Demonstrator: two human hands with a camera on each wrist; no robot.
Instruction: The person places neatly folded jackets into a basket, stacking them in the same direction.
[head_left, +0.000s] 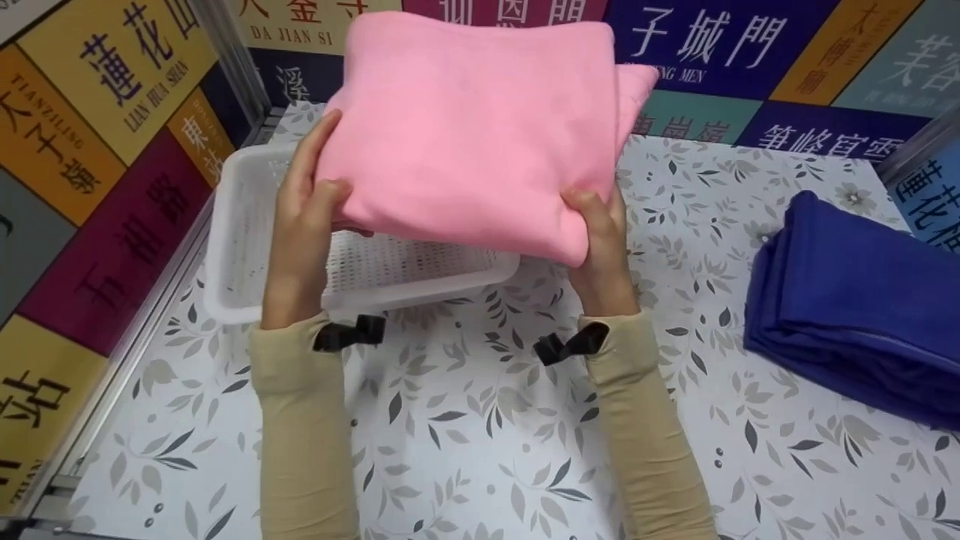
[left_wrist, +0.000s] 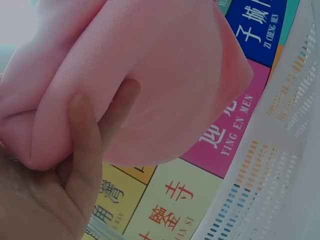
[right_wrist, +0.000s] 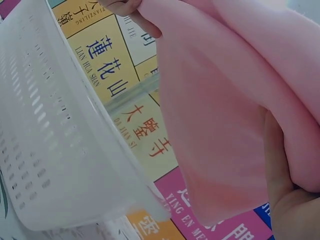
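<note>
A folded pink cloth [head_left: 472, 127], perhaps a garment, is held up in front of me between both hands, partly above a white plastic basket [head_left: 240, 277]. My left hand [head_left: 304, 210] grips its left edge, thumb on top and fingers beneath. At the lower right corner, my right hand [head_left: 604, 247] pinches the cloth with the thumb on its upper face. The left wrist view shows the left hand's fingers against the folded layers of the pink cloth [left_wrist: 165, 90]. Seen from the right wrist, the pink cloth [right_wrist: 210, 115] hangs beside the basket [right_wrist: 75, 140].
A folded dark blue cloth [head_left: 862, 300] lies on the table's right side. The tabletop [head_left: 465, 442] has a leaf-patterned cover. Colourful panels with printed characters [head_left: 697, 45] stand along the back and left, with a metal frame edge [head_left: 142, 315] at the left.
</note>
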